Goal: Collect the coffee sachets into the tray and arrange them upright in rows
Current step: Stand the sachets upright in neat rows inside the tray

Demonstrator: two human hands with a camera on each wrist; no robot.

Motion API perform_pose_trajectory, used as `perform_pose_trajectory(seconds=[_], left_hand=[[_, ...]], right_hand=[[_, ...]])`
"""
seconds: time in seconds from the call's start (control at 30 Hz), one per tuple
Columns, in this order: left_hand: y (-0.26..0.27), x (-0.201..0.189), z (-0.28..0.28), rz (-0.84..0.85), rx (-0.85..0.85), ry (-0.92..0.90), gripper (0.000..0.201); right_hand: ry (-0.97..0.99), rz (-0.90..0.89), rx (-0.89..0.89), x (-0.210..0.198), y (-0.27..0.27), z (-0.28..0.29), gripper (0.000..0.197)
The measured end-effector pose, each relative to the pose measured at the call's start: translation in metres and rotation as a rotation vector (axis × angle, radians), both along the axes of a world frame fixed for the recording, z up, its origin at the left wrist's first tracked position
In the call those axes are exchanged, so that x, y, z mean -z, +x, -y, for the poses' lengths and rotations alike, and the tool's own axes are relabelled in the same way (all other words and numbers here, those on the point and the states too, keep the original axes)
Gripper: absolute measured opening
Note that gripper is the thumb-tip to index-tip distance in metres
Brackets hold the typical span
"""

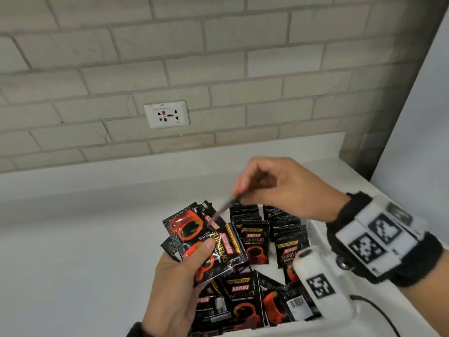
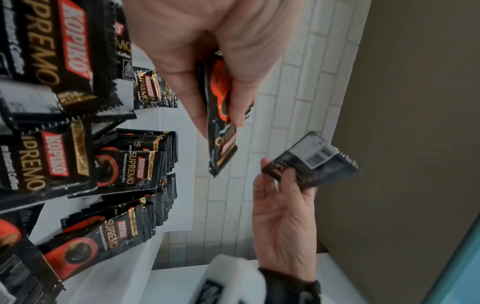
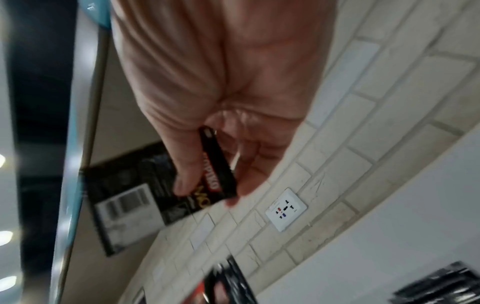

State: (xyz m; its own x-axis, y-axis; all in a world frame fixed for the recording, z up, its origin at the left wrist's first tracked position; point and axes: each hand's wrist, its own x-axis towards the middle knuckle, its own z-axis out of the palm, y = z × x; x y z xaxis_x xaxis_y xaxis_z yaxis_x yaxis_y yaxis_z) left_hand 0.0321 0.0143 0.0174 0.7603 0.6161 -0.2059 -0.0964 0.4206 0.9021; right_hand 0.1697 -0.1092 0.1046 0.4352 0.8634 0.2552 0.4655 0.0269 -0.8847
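My left hand [image 1: 194, 261] grips a fanned bunch of black-and-red coffee sachets [image 1: 206, 239] just left of the white tray [image 1: 291, 327]. Above the bunch, my right hand [image 1: 240, 193] pinches a single sachet [image 1: 222, 209], seen edge-on and blurred. The left wrist view shows that sachet [image 2: 311, 160] with its barcode side out, apart from the held bunch [image 2: 222, 127]. In the right wrist view my thumb and fingers pinch the sachet [image 3: 207, 195]. Upright rows of sachets [image 1: 252, 222] fill the back of the tray. Several loose sachets [image 1: 243, 300] lie flat at its front.
The tray sits on a white counter [image 1: 85, 239] against a pale brick wall with a power socket [image 1: 166, 114]. A white panel [image 1: 418, 117] stands close on the right. A black cable [image 1: 379, 312] runs by the tray's right side.
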Motion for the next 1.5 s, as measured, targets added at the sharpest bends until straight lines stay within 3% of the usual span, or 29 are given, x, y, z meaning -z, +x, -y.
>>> perform_pose_trajectory(seconds=[0.23,0.37,0.47,0.67,0.77,0.93,1.0,1.1,1.17,1.2,1.3,1.5], left_hand=[[0.004,-0.007,0.016,0.071,0.023,-0.090,0.047],[0.003,-0.013,0.023,0.117,-0.002,-0.097,0.044],[0.003,-0.014,0.027,0.157,-0.016,-0.107,0.047],[0.008,-0.011,0.038,0.163,-0.037,-0.233,0.028],[0.008,-0.016,0.042,0.180,-0.047,-0.351,0.024],[0.005,-0.013,0.044,0.198,-0.020,-0.231,0.034],[0.004,-0.011,0.042,0.184,-0.033,-0.195,0.036],[0.004,-0.009,0.038,0.172,-0.032,-0.144,0.039],[0.004,-0.008,0.037,0.173,-0.012,-0.110,0.041],[0.004,-0.008,0.037,0.178,0.003,-0.097,0.041],[0.004,-0.008,0.038,0.181,0.044,-0.061,0.038],[0.000,-0.006,0.036,0.200,0.067,-0.094,0.037]], right_hand=[[0.073,0.538,0.112,0.052,-0.005,0.022,0.027],[0.226,0.575,0.287,0.064,-0.003,0.027,0.027],[0.292,0.502,0.386,0.069,-0.009,0.025,0.027],[0.249,0.531,0.457,0.079,-0.025,0.012,0.029],[0.181,0.678,0.471,0.077,-0.029,0.011,0.038],[0.063,0.819,0.369,0.080,-0.032,0.015,0.045],[-0.007,0.761,0.347,0.079,-0.032,0.020,0.054],[-0.044,0.217,0.336,0.061,-0.030,0.029,0.059],[0.003,-0.012,0.359,0.049,-0.025,0.033,0.046],[-0.032,-0.035,0.334,0.045,-0.024,0.032,0.039],[-0.198,0.003,0.220,0.042,-0.031,0.025,0.050],[-0.256,0.031,0.257,0.050,-0.034,0.019,0.050]])
